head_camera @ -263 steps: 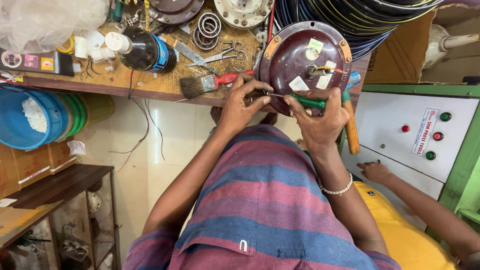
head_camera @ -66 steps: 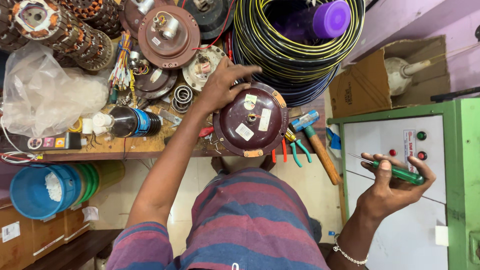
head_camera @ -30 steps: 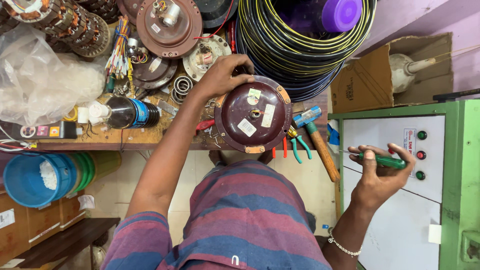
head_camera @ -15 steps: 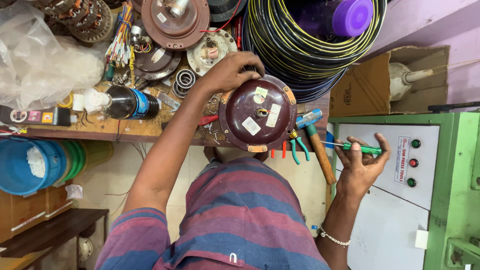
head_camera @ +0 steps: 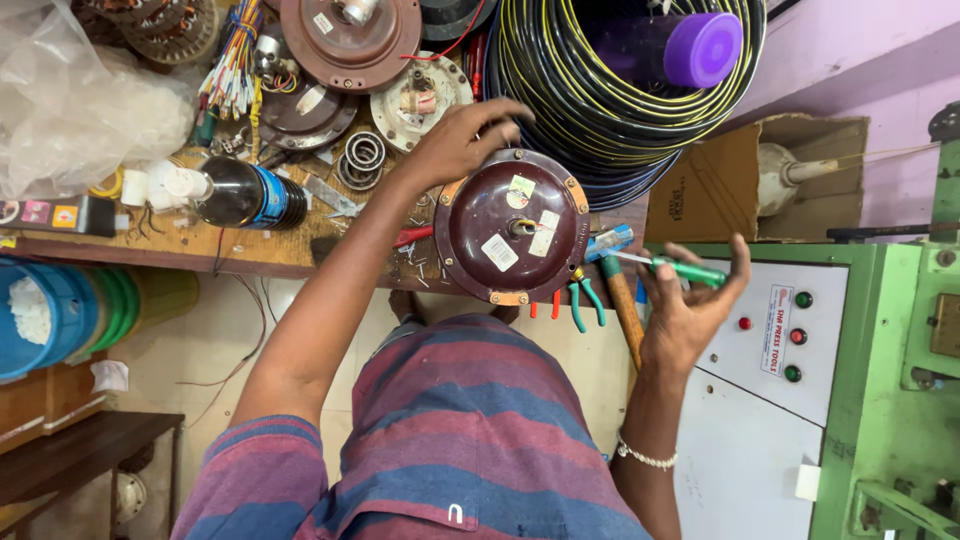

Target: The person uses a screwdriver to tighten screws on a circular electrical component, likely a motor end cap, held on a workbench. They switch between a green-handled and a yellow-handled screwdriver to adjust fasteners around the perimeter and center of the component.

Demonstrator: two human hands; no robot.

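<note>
A round maroon motor housing [head_camera: 505,235] with paper stickers and a short centre shaft stands on edge at the front of the wooden bench [head_camera: 150,250]. My left hand [head_camera: 460,140] grips its far rim from above. To the right of the housing, my right hand [head_camera: 690,300] holds a green-handled screwdriver [head_camera: 680,268], with its metal tip pointing left toward the housing rim. Fingers of that hand are spread around the handle.
A hammer [head_camera: 620,300] and green-handled pliers [head_camera: 585,300] lie just right of the housing. Behind are a big coil of black-and-yellow cable [head_camera: 620,90], other motor parts [head_camera: 350,40], a dark bottle [head_camera: 235,195] and a plastic bag [head_camera: 80,100]. A green control cabinet [head_camera: 850,380] stands at right.
My right hand has come up and left from beside the cabinet, bringing the screwdriver close to the housing. My left hand has stayed on the housing rim.
</note>
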